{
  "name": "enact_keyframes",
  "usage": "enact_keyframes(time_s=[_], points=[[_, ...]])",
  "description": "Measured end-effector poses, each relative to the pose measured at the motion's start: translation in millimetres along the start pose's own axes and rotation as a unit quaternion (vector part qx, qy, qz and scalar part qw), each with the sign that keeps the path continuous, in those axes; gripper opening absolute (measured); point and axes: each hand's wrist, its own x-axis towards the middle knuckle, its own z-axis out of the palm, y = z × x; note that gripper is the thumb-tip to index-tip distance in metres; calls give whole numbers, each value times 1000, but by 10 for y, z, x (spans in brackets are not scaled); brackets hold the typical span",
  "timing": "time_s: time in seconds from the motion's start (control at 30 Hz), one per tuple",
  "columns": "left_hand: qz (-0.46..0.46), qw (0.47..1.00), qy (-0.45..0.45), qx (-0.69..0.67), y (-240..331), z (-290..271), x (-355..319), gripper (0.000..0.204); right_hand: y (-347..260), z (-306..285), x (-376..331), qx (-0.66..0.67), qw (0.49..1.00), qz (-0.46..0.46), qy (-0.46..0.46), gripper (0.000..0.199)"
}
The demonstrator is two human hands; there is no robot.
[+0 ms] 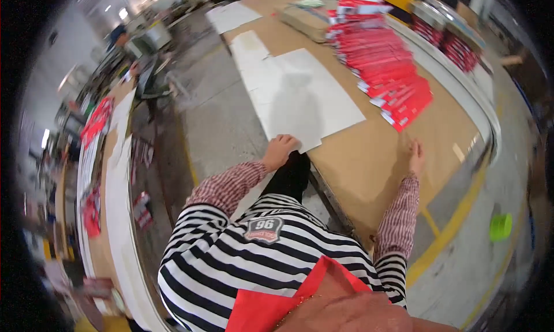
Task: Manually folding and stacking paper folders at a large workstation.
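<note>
My left hand (281,150) is at the near corner of a large white sheet (340,107), its fingers curled together by the sheet's edge. What lies under those fingers is hidden. My right hand (416,156) is over the brown tabletop (369,176), its fingers loosely bent and partly apart, with nothing visible in them. Beyond it, a long overlapping row of flat red-and-white packets (386,60) fans toward the far side. The packets nearest my right hand lie apart from it. A shadow falls across the white sheet.
More white sheets (234,15) and a brown bundle (306,21) lie farther along the table. Red packets are stacked at the far right (460,53). At left, a second long table (121,176) holds red items. A green bin (500,227) stands on the floor; a person (147,72) is beyond.
</note>
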Motion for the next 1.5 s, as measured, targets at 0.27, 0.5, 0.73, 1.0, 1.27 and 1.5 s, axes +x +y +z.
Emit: enact_keyframes(time_s=[0.27, 0.5, 0.73, 1.0, 1.27, 1.5], points=[[158, 987, -27, -16, -248, -84, -75, 38, -415, -649, -2149, -9, 1000, 18, -23, 27], [370, 925, 75, -49, 272, -1236, 1053, 31, -1683, 38, -2520, -310, 905, -270, 111, 51], [431, 855, -134, -257, 2063, -700, 166, 35, -1576, -32, -2852, -384, 863, -244, -222, 31], [508, 829, -186, -143, 1708, 631, 2, 79, -1193, -1154, -3551, -610, 761, -199, -93, 60], [338, 833, -288, -331, 1857, 685, 203, 24, -1046, -1341, -3351, -391, 919, 53, 1, 35], [384, 903, -75, -177, 2211, 788, 16, 35, -1048, -717, -2950, -587, 801, -67, 100, 45]])
